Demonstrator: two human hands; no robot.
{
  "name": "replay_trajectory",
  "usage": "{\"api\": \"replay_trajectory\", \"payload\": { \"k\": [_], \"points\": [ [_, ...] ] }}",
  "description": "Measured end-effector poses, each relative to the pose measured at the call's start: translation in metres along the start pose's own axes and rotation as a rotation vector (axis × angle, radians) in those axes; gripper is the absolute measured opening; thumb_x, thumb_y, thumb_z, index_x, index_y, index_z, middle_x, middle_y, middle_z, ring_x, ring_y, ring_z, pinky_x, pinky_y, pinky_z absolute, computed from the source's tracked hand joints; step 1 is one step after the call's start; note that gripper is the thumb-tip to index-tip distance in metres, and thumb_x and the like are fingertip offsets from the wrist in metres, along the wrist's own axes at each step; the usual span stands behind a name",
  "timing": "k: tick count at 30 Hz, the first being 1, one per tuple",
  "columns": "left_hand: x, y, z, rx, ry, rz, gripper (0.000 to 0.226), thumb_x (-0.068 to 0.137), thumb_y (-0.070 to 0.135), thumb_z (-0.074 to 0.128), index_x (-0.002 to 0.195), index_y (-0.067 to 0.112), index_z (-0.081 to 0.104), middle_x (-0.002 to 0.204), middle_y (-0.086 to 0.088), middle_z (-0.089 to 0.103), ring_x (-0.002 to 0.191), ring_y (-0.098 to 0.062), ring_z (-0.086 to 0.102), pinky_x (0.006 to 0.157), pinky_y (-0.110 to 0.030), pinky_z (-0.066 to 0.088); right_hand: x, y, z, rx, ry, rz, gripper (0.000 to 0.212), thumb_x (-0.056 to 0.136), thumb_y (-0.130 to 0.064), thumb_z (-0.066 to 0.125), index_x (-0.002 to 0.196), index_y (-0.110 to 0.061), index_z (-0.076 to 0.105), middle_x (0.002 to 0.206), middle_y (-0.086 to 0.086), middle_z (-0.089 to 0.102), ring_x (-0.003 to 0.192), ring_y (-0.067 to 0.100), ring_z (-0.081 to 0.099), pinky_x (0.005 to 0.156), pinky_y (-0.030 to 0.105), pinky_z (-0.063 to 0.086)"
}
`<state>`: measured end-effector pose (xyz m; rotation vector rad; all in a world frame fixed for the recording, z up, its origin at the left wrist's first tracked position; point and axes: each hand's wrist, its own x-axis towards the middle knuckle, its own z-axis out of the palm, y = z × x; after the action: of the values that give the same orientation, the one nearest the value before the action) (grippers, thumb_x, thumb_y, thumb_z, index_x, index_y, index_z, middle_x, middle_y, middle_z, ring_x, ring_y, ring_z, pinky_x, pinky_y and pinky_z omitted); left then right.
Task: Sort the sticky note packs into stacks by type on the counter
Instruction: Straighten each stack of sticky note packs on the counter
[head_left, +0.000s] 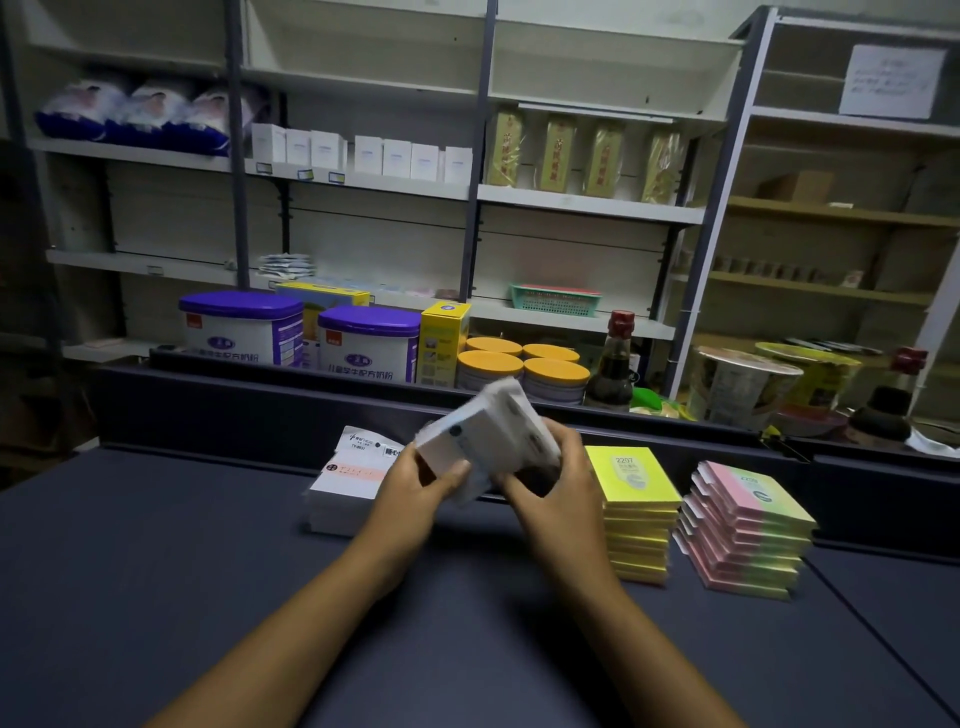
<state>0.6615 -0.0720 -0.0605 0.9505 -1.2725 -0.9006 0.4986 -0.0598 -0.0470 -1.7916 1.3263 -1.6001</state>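
We see white packs (485, 434), blurred, raised above counter (156, 571), gripped by left hand (415, 486) and right hand (553, 480). White stack (340, 501) left; yellow stack (636, 512), pink-green stack (745, 530) right.

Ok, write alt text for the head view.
Both hands, left hand and right hand, hold a blurred bundle of white packs above a dark counter, between a white stack, a yellow stack and a pink-and-green stack.
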Motion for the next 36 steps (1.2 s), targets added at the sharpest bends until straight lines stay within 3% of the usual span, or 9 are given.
{"api": "replay_trajectory", "payload": {
  "k": [5, 10, 15, 20, 24, 26, 29, 34, 36],
  "points": [
    [-0.004, 0.003, 0.004, -0.292, -0.07, -0.09, 0.043, 0.079, 0.019, 0.066, 0.119, 0.005, 0.06, 0.11, -0.012, 0.073, 0.106, -0.023, 0.067, 0.084, -0.026, 0.057, 0.001, -0.002, 0.005, 0.427, -0.165, 0.244, 0.05, 0.078, -0.005, 0.079, 0.118, -0.021, 0.054, 0.113, -0.001, 0.069, 0.11, 0.011, 0.066, 0.083, 0.021, 0.056],
    [-0.004, 0.001, 0.005, -0.19, -0.117, -0.082, 0.048, 0.084, 0.014, 0.072, 0.129, 0.011, 0.054, 0.119, -0.01, 0.069, 0.116, -0.022, 0.063, 0.1, -0.037, 0.05, 0.001, 0.004, 0.005, 0.381, -0.197, 0.21, 0.044, 0.076, -0.01, 0.082, 0.116, -0.019, 0.065, 0.108, -0.003, 0.076, 0.104, 0.008, 0.07, 0.091, 0.029, 0.056],
    [-0.005, -0.002, 0.001, 0.151, -0.014, 0.061, 0.065, 0.081, 0.015, 0.077, 0.137, 0.019, 0.044, 0.127, 0.004, 0.059, 0.119, -0.01, 0.057, 0.097, -0.026, 0.049, 0.006, 0.013, 0.002, 0.164, -0.149, 0.095, 0.046, 0.079, -0.003, 0.079, 0.121, -0.016, 0.063, 0.112, -0.005, 0.073, 0.106, 0.006, 0.068, 0.09, 0.026, 0.056],
    [-0.006, -0.007, 0.003, 0.511, 0.004, 0.143, 0.056, 0.08, 0.024, 0.064, 0.134, 0.02, 0.05, 0.125, 0.004, 0.062, 0.118, -0.015, 0.057, 0.103, -0.041, 0.046, 0.005, 0.024, 0.003, -0.095, -0.159, 0.022, 0.044, 0.081, -0.005, 0.075, 0.119, -0.021, 0.061, 0.111, -0.009, 0.07, 0.105, 0.003, 0.064, 0.091, 0.025, 0.053],
    [-0.01, -0.015, 0.011, 0.775, -0.047, 0.109, 0.048, 0.086, 0.001, 0.051, 0.133, 0.013, 0.05, 0.124, -0.006, 0.065, 0.122, -0.025, 0.054, 0.1, -0.015, 0.023, 0.002, 0.035, 0.008, -0.287, -0.226, 0.047, 0.04, 0.082, -0.002, 0.065, 0.119, -0.015, 0.057, 0.121, 0.002, 0.065, 0.114, 0.017, 0.061, 0.096, 0.032, 0.05],
    [-0.013, -0.017, 0.012, 0.887, -0.033, 0.084, 0.048, 0.087, 0.0, 0.045, 0.133, 0.016, 0.05, 0.122, -0.008, 0.066, 0.123, -0.027, 0.052, 0.102, -0.018, 0.016, 0.0, 0.038, 0.011, -0.341, -0.246, 0.094, 0.037, 0.085, -0.007, 0.062, 0.12, -0.014, 0.054, 0.123, 0.006, 0.063, 0.116, 0.023, 0.06, 0.097, 0.041, 0.05],
    [-0.008, -0.022, 0.008, 0.939, -0.032, 0.068, 0.049, 0.086, 0.001, 0.043, 0.129, 0.023, 0.054, 0.118, -0.009, 0.069, 0.124, -0.03, 0.051, 0.114, -0.035, 0.016, 0.0, 0.038, 0.014, -0.356, -0.244, 0.077, 0.039, 0.084, -0.008, 0.061, 0.122, -0.015, 0.053, 0.124, 0.006, 0.062, 0.118, 0.024, 0.058, 0.099, 0.043, 0.049],
    [-0.005, -0.023, 0.007, 0.772, -0.012, 0.14, 0.051, 0.083, -0.007, 0.044, 0.124, 0.018, 0.061, 0.113, -0.008, 0.072, 0.111, -0.028, 0.06, 0.097, -0.026, 0.035, 0.002, 0.039, 0.012, -0.301, -0.182, 0.067, 0.043, 0.081, -0.002, 0.062, 0.121, -0.017, 0.058, 0.12, 0.004, 0.064, 0.115, 0.021, 0.059, 0.099, 0.041, 0.05],
    [-0.004, -0.026, 0.008, 0.854, -0.017, 0.096, 0.05, 0.087, -0.001, 0.044, 0.13, 0.023, 0.056, 0.115, -0.009, 0.07, 0.118, -0.029, 0.056, 0.103, -0.025, 0.025, 0.001, 0.039, 0.013, -0.323, -0.207, 0.083, 0.041, 0.083, -0.007, 0.063, 0.123, -0.017, 0.056, 0.122, 0.005, 0.063, 0.116, 0.022, 0.059, 0.099, 0.042, 0.05]
  ]
}}
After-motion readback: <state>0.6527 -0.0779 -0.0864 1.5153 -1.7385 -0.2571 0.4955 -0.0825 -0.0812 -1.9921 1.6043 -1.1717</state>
